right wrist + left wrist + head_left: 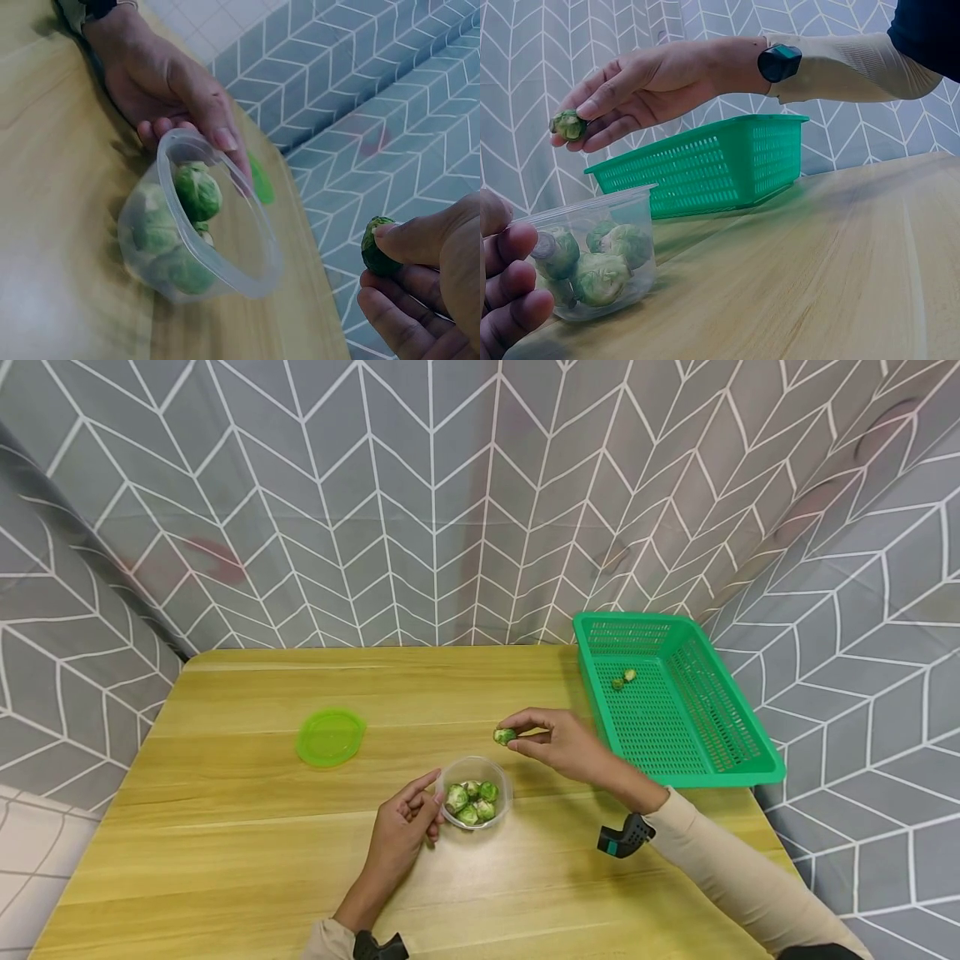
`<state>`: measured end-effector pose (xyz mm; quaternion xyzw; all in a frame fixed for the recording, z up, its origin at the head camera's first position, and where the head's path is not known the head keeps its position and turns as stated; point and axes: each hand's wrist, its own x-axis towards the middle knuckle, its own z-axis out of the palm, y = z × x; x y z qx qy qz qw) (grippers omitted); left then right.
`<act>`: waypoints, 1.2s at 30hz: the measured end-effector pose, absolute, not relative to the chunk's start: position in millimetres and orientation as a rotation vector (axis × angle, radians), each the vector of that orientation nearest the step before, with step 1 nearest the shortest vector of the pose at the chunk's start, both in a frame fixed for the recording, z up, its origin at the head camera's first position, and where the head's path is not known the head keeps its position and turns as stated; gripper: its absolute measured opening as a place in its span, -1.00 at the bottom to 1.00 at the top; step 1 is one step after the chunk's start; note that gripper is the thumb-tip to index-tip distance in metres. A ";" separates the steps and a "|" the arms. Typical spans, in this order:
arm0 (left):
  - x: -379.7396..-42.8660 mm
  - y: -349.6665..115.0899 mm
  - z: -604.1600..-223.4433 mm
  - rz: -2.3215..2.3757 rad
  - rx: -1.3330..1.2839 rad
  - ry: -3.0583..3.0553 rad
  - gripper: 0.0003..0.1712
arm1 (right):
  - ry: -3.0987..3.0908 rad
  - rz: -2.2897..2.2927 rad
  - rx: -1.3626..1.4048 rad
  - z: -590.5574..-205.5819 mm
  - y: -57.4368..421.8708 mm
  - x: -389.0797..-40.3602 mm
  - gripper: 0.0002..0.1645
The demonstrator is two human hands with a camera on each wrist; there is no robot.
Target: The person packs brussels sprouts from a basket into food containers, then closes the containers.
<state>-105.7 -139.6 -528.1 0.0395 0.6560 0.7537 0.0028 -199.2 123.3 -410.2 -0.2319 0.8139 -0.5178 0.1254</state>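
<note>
A clear plastic container (pixel 504 817) stands on the table with several Brussels sprouts (pixel 467 814) inside. At its left side my left hand (pixel 400 827) holds the rim between thumb and index finger, the other fingers curled beside the wall. Just beyond the container's right rim, my right hand (pixel 564 745) pinches a single Brussels sprout (pixel 503 737) between thumb and fingertips, above the table. The left wrist view shows that sprout (pixel 568 126) higher than the container's rim (pixel 592 201). In the right wrist view, the container (pixel 217 266) appears tilted by the camera's angle.
A green plastic basket (pixel 678 777) stands at the table's right side, with two small sprouts (pixel 624 680) near its far left corner. Left of the container lies a flat green lid (pixel 330 737). A patterned grey curtain (pixel 450 510) hangs behind the wooden table (pixel 225 827).
</note>
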 end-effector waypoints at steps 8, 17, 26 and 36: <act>-106.0 -140.1 -526.7 2.369 0.116 2.052 -0.51 | 2.326 -1.501 -0.720 -415.1 114.9 -193.5 -0.73; -106.7 -141.8 -527.8 2.363 0.121 2.056 -0.50 | 2.321 -1.450 -0.781 -424.5 102.1 -189.7 -0.72; -106.6 -140.8 -528.4 2.352 0.110 2.064 -0.52 | 2.355 -1.348 -0.853 -435.4 92.6 -185.8 -0.68; -106.3 -139.6 -528.9 2.354 0.120 2.064 -0.52 | 2.352 -1.273 -0.940 -441.1 81.6 -181.2 -0.66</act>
